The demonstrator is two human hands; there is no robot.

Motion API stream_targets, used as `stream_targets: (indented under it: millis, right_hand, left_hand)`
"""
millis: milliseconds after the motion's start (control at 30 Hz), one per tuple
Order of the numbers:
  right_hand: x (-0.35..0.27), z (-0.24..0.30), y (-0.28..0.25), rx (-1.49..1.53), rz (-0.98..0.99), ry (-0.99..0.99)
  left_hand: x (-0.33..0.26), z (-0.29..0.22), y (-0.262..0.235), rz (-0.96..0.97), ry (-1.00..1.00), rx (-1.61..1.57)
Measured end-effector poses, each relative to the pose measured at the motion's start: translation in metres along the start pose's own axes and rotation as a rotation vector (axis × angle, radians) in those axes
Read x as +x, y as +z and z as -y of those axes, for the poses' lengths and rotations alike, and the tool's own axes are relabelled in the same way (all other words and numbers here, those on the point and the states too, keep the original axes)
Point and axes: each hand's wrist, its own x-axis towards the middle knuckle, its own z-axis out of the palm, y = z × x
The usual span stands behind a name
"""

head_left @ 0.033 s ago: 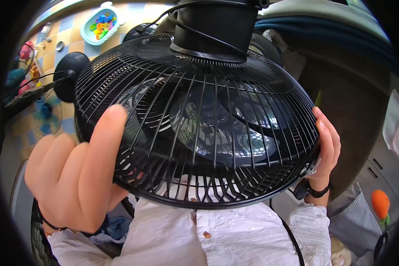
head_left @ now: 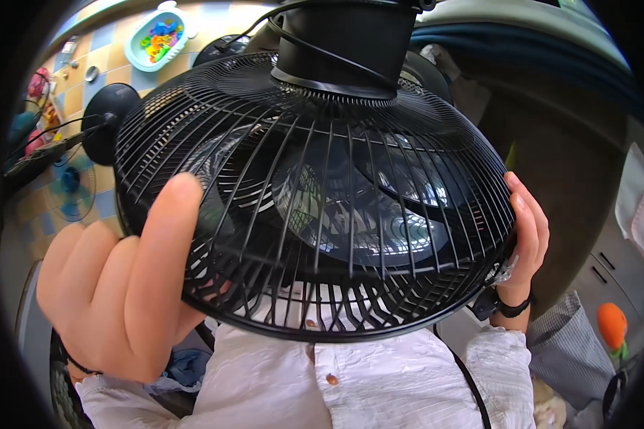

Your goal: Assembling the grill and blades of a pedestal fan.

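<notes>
A black electric fan (head_left: 343,53) is held in front of my body, its motor housing pointing away from me. Blades (head_left: 358,214) show through its round wire cage, whose near rim (head_left: 336,334) hangs above my lap. At the cage's left side, my left hand (head_left: 114,293) is closed, index finger up against the wires; part of it shows through the bars behind the rim. My right hand (head_left: 528,232) grips the right edge, fingertips on the wires and thumb hidden. Near that hand a scrap of clear plastic (head_left: 506,270) clings to the rim.
A pale blue basin (head_left: 130,46) of colourful toys stands on the tiled floor, far left. Nearer are a black round part (head_left: 111,123) and a blue fan (head_left: 71,182). To the right are a checked cloth (head_left: 569,350) and an orange carrot-shaped toy (head_left: 612,325). A cord (head_left: 472,386) crosses my clothes.
The fan and my left hand sit slightly further left in the picture, as does the background. The cage's near rim is a little lower. Both hands keep their places on the cage.
</notes>
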Motion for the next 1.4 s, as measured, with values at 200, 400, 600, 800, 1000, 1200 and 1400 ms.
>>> stream_targets:
  millis: [200,400,600,800,1000,1200,1400]
  right_hand:
    - [0.001,0.006,0.000,-0.093,0.035,-0.021]
    - [0.012,0.048,-0.004,0.083,-0.008,0.082]
    - [0.009,0.047,-0.011,0.325,-0.035,0.213]
    - [0.040,0.044,-0.034,0.096,0.290,0.240]
    - [0.041,0.034,-0.033,-0.018,0.228,0.004]
    - [0.038,0.042,-0.029,-0.155,0.206,0.004]
    - [0.036,0.041,-0.024,-0.002,0.200,0.108]
  left_hand:
    - [-0.018,0.012,0.009,-0.016,0.109,0.042]
    - [-0.026,0.015,0.011,-0.118,0.107,0.052]
    - [-0.021,0.012,0.006,-0.017,0.089,-0.074]
    - [-0.022,0.013,0.008,-0.097,0.105,-0.013]
    - [-0.028,0.013,0.016,-0.173,0.157,0.059]
    - [-0.035,0.010,0.012,-0.070,0.164,0.035]
    - [-0.049,0.008,0.015,-0.035,0.164,0.080]
